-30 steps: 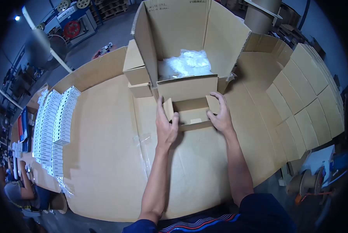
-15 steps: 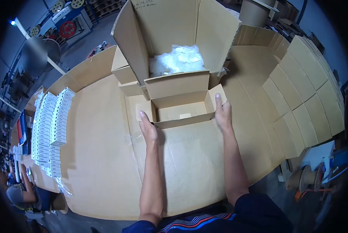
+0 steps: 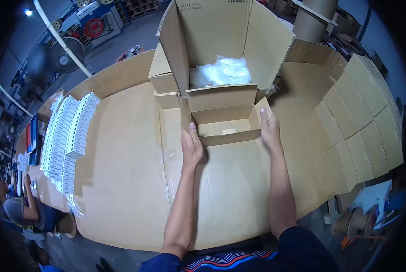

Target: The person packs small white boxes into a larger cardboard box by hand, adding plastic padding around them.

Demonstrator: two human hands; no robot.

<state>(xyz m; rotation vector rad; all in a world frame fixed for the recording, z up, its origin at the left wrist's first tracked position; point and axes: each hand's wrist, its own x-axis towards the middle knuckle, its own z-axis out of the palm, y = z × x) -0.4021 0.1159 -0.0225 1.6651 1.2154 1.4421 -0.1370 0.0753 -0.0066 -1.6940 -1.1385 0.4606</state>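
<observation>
A small open cardboard box (image 3: 232, 138) lies in the middle of the table, its long back flap raised. Its inside is bare except for a small pale tab at the front wall. My left hand (image 3: 192, 147) grips the box's left end, thumb up along the side flap. At the right end, my right hand (image 3: 270, 131) holds the other side flap, thumb on the inner face and fingers behind. Right behind the small box stands a big open carton (image 3: 214, 38) with clear plastic bags (image 3: 225, 70) inside.
Rows of small white boxes (image 3: 60, 136) stand at the left of the cardboard-covered table (image 3: 121, 181). A stack of flat brown cardboard boxes (image 3: 357, 113) rises at the right. Another closed carton (image 3: 163, 81) sits beside the big one. A seated person (image 3: 19, 208) is at the lower left.
The left side flap has been brought from leaning outward to nearly upright by my left hand. My right hand keeps its hold. The whole view has shifted slightly.
</observation>
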